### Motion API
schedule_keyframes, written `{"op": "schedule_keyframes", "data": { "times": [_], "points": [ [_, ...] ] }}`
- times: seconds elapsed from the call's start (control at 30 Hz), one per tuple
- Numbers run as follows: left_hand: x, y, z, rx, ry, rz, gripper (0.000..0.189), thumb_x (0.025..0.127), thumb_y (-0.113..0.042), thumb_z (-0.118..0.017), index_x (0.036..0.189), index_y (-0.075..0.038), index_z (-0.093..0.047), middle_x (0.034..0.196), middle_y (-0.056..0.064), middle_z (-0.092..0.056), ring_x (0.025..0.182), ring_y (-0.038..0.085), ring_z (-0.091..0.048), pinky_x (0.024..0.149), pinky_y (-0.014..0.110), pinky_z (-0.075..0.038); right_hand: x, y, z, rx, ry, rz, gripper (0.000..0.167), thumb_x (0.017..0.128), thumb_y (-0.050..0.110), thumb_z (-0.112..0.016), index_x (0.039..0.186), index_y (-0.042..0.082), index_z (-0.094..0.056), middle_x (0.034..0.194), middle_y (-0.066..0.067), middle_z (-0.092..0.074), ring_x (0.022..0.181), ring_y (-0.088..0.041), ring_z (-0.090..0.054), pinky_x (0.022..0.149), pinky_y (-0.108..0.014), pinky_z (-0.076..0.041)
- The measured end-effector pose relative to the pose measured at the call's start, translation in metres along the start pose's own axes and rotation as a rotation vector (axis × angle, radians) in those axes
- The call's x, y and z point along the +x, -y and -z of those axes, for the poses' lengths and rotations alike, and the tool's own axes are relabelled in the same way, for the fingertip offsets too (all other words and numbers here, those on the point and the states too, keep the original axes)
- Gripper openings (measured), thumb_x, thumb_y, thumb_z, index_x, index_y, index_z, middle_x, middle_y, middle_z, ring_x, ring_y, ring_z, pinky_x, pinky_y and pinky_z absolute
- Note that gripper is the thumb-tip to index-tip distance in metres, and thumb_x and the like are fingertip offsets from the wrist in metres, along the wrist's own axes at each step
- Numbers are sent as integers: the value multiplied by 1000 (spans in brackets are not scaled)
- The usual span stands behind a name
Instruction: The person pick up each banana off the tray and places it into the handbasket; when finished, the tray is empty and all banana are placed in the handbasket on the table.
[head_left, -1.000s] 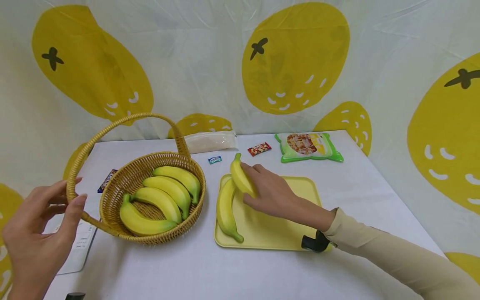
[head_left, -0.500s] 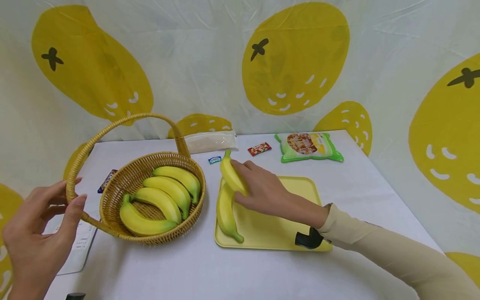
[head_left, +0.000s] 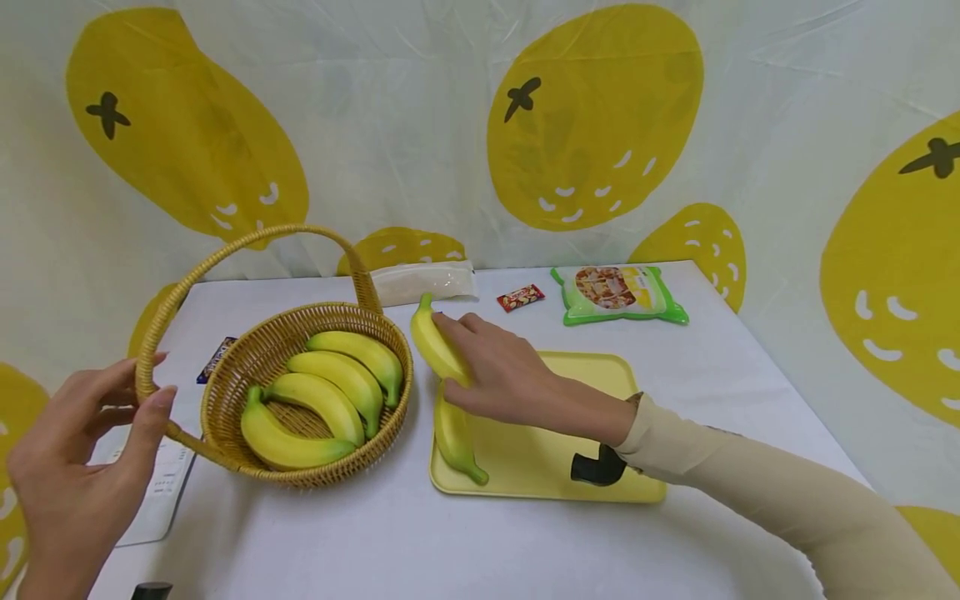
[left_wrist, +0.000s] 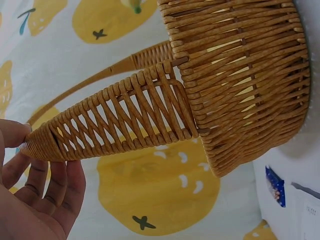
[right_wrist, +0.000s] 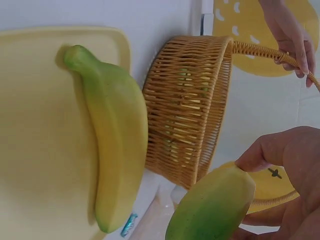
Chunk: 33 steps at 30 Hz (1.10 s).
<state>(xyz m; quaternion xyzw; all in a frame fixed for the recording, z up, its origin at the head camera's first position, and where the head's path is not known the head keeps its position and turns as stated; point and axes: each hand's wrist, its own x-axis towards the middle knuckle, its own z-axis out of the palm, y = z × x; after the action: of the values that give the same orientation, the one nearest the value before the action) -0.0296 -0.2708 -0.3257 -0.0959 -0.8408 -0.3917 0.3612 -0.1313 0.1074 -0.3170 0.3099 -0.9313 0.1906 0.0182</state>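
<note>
My left hand [head_left: 82,471] pinches the arched handle [left_wrist: 125,117] of a woven wicker basket [head_left: 300,479] on the left of the table. Inside the basket several yellow bananas [head_left: 300,446] lie side by side, visible from above in the head view. My right hand [head_left: 510,375] grips another banana [head_left: 437,340], its green end [right_wrist: 210,215] facing the right wrist camera. This held banana is above the left edge of a yellow tray [head_left: 555,475]. One more banana [right_wrist: 117,145] lies on the tray along that edge, partly covered by my right hand in the head view.
Behind the tray lie a red snack packet [head_left: 521,297], a green-edged bag [head_left: 618,293] and a pale clear-wrapped package [head_left: 425,283]. A blue wrapper [head_left: 215,360] and a white printed card [head_left: 156,492] sit left of the basket. A fruit-print curtain [head_left: 397,108] hangs behind the table.
My right hand has moved left with its banana, from over the tray toward the basket. It now hides the small blue-green wrapper in the head view. The left hand and basket stay put.
</note>
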Motion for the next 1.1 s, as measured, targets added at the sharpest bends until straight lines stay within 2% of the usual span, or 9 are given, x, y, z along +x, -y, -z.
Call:
{"op": "schedule_keyframes", "data": {
  "times": [0.07, 0.17, 0.37, 0.57, 0.7, 0.9, 1.03, 1.1],
  "points": [
    [0, 0, 0, 1, 0, -2, 40, 97, 9, -70, 136, 3, -69, 126, 16, -68, 97, 6, -57, 92, 8, -47, 3, 5, 0, 8, 17, 9, 80, 91, 25, -69, 164, 10, -39, 129, -8, -60, 89, -17, -56, 61, -32, -50],
    [0, 0, 0, -1, -2, -5, 40, 97, 8, -70, 136, 3, -69, 126, 16, -68, 98, 6, -57, 92, 8, -47, 8, 13, 0, 6, 47, 23, 81, 91, 26, -67, 165, 11, -38, 129, -8, -59, 90, -17, -56, 61, -32, -51],
    [0, -1, -1, 0, -4, -12, 40, 97, 9, -70, 137, 2, -69, 124, 22, -67, 97, 5, -56, 92, 8, -46, 20, 28, -3, -24, 87, 51, 80, 92, 28, -66, 165, 14, -38, 128, -5, -59, 94, -16, -56, 63, -32, -52],
    [1, 1, 1, -4, 9, -9, 40, 97, 8, -70, 137, 2, -69, 124, 22, -67, 97, 6, -57, 92, 8, -47, 32, 43, -5, -31, 129, 71, 81, 90, 28, -68, 165, 14, -38, 127, -6, -58, 94, -16, -56, 63, -33, -52],
    [2, 1, 1, -12, 11, -13, 40, 96, 8, -71, 136, 2, -70, 124, 19, -68, 95, 6, -58, 91, 8, -48, 42, 52, -9, -56, 161, 74, 82, 91, 28, -67, 165, 13, -37, 131, -9, -58, 95, -17, -56, 62, -33, -51],
    [5, 3, 2, -31, 23, -27, 40, 94, 9, -72, 134, 3, -70, 118, 6, -69, 92, 5, -58, 89, 7, -49, 57, 69, -16, -121, 192, 80, 82, 91, 27, -67, 165, 13, -37, 139, -9, -56, 99, -17, -56, 60, -32, -51],
    [6, 3, 3, -32, 30, -36, 39, 94, 9, -72, 133, 5, -70, 119, 15, -69, 91, 5, -58, 89, 7, -49, 68, 81, -21, -144, 211, 95, 82, 90, 26, -67, 165, 14, -37, 140, -6, -56, 98, -15, -55, 58, -31, -50],
    [6, 2, 3, -34, 29, -39, 39, 94, 9, -73, 132, 6, -70, 119, 14, -69, 91, 4, -58, 89, 7, -49, 73, 86, -23, -148, 234, 99, 83, 91, 26, -67, 166, 14, -35, 140, -6, -55, 96, -14, -54, 56, -29, -49]
  ]
}}
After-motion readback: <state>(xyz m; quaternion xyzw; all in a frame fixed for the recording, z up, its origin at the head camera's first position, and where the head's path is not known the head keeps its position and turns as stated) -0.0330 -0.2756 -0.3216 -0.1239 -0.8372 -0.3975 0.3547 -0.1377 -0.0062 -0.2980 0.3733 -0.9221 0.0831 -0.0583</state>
